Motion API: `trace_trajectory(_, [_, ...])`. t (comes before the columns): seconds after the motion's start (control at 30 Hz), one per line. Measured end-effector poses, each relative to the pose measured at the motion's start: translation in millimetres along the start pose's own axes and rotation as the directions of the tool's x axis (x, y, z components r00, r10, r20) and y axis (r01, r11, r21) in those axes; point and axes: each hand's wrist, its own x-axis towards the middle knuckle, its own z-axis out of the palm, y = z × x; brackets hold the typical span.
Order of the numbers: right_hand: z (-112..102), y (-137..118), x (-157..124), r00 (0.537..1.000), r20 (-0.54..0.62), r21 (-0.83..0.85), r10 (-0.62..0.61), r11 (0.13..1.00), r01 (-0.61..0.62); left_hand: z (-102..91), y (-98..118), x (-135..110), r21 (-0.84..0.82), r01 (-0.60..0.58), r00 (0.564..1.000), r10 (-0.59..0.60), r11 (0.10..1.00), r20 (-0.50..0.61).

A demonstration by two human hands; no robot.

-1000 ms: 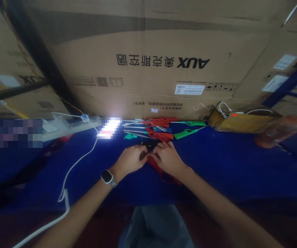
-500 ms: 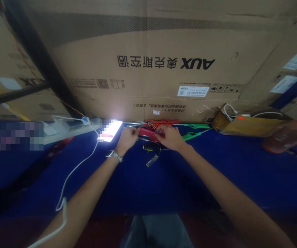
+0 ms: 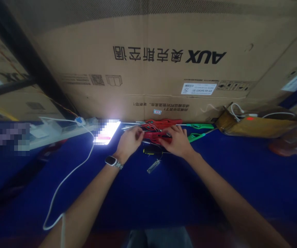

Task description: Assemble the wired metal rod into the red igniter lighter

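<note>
1. One red-handled tool [image 3: 156, 136] lies at frame centre on the blue tabletop [image 3: 241, 179], its long axis running left to right across the picture.
2. Right hand [image 3: 178, 142] rests on the handle end, fingers curled over it in a grasp; left hand [image 3: 129, 142] pinches the opposite, metal end. Both hands are at equal reach, one per end.
3. Just below the tool lie a black-and-yellow item [image 3: 151, 151] and a small clear piece [image 3: 153, 166], apart from both hands.
4. Above it, more red and green-handled tools [image 3: 198, 126] lie parallel against the cardboard box [image 3: 148, 62].
5. Left of centre: a lit phone [image 3: 107, 132] with a white cable [image 3: 68, 175].
</note>
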Motion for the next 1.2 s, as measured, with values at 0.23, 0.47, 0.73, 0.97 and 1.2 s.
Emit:
trace_trajectory(0.23, [0.5, 1.9, -7.1, 0.994, 0.09, -0.035, -0.064, 0.997, 0.067, 4.0, -1.7, -1.2, 0.137, -0.309, 0.942, 0.283, 0.941, 0.181])
trace_trajectory(0.47, [3.6, 7.5, -7.6, 0.975, 0.015, 0.09, -0.221, 0.972, 0.219, 3.9, 2.7, 3.1, 0.122, -0.376, 0.916, 0.348, 0.918, 0.2])
trace_trajectory(0.73, [-3.4, 11.1, -26.5, 0.953, -0.029, 0.2, -0.302, 0.932, 0.302, -15.9, 12.0, -15.0, -0.029, -0.508, 0.842, 0.503, 0.861, 0.198])
trace_trajectory(0.97, [-3.2, 11.4, -14.2, 0.986, -0.024, 0.215, -0.164, 0.963, 0.165, -11.2, 15.1, -28.3, 0.035, -0.442, 0.863, 0.414, 0.896, 0.289])
trace_trajectory(1.2, [-5.1, 8.7, 28.0, 0.968, 0.248, -0.013, -0.042, 0.999, 0.047, -16.0, -4.3, -14.2, 0.006, -0.324, 0.942, 0.321, 0.946, 0.099])
